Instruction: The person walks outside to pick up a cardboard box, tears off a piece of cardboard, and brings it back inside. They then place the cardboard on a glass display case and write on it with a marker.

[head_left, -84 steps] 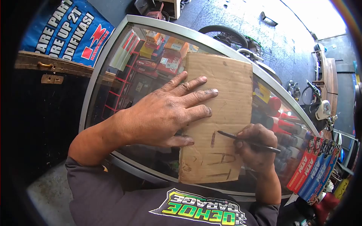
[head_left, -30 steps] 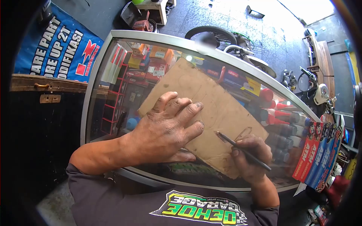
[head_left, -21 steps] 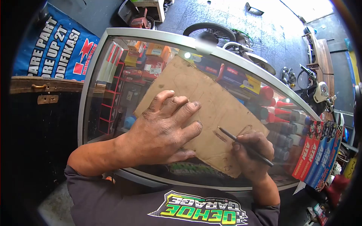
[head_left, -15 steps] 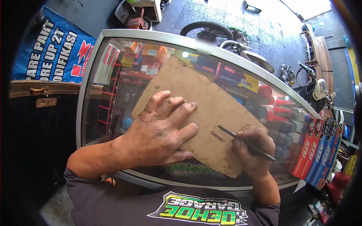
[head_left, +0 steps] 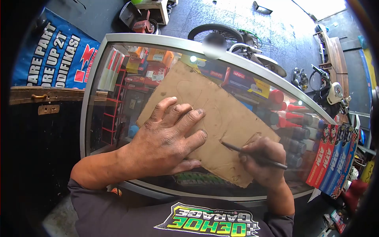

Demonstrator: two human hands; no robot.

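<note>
A brown sheet of cardboard (head_left: 233, 114) lies at a slant on the glass top of a display case (head_left: 158, 38). Thin curved pencil lines and a darker mark show on its surface. My left hand (head_left: 169, 134) rests on the cardboard with its fingers spread, bearing on its left part. In my right hand (head_left: 264, 156) is a dark pencil (head_left: 233, 147), pinched near its middle. Its tip touches the cardboard or hovers just over it, beside the dark mark, which the pencil partly covers.
Boxes (head_left: 246, 81) and red-capped bottles (head_left: 290, 114) sit under the glass. ATM boxes (head_left: 333, 158) stand at the right end. A wheel (head_left: 215, 31) and a motorcycle (head_left: 333, 93) are beyond the case. At left are a banner (head_left: 59, 51) and a wooden cabinet (head_left: 47, 118).
The pencil tip has moved a little left and down over the cardboard, along with my right hand. My left hand stays almost in place.
</note>
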